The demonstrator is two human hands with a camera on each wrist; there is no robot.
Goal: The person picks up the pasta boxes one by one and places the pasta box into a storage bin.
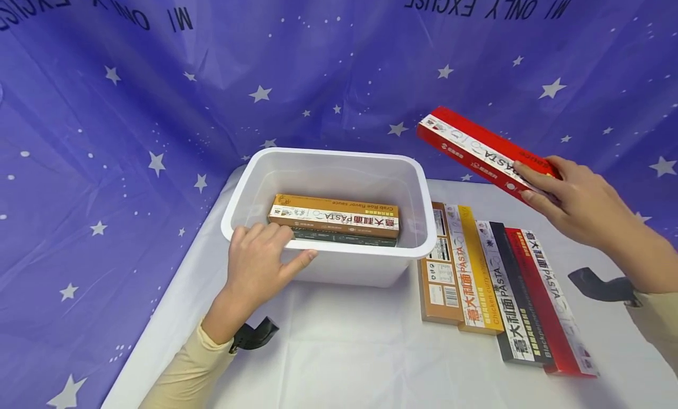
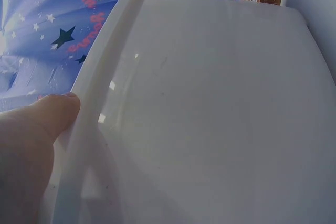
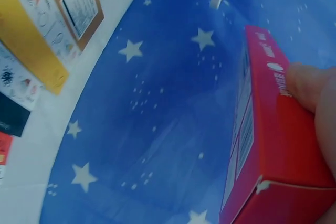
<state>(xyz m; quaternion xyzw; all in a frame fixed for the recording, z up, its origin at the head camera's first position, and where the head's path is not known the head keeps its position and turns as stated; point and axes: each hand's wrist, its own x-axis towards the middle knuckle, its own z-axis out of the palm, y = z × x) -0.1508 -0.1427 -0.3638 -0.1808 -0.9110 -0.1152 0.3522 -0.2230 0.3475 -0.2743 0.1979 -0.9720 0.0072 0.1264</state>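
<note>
My right hand (image 1: 577, 200) grips one end of a red pasta box (image 1: 479, 150), raised and tilted above the table at the right. In the right wrist view the thumb (image 3: 310, 85) presses on the red box's printed side. My left hand (image 1: 259, 259) holds the front-left rim of a white plastic bin (image 1: 339, 268), fingers over the edge and thumb along the outside. Inside the bin lies a brown-and-orange pasta box (image 1: 336, 212) labelled Crab Roe, with a dark box (image 1: 344, 238) showing beside it toward the front wall.
Right of the bin, several pasta boxes lie side by side on the white-covered table (image 1: 339, 350): a brown one (image 1: 442, 279), a yellow one (image 1: 474, 268), a black one (image 1: 516, 297) and a red one (image 1: 551, 303). A blue star-printed cloth (image 1: 328, 73) hangs behind.
</note>
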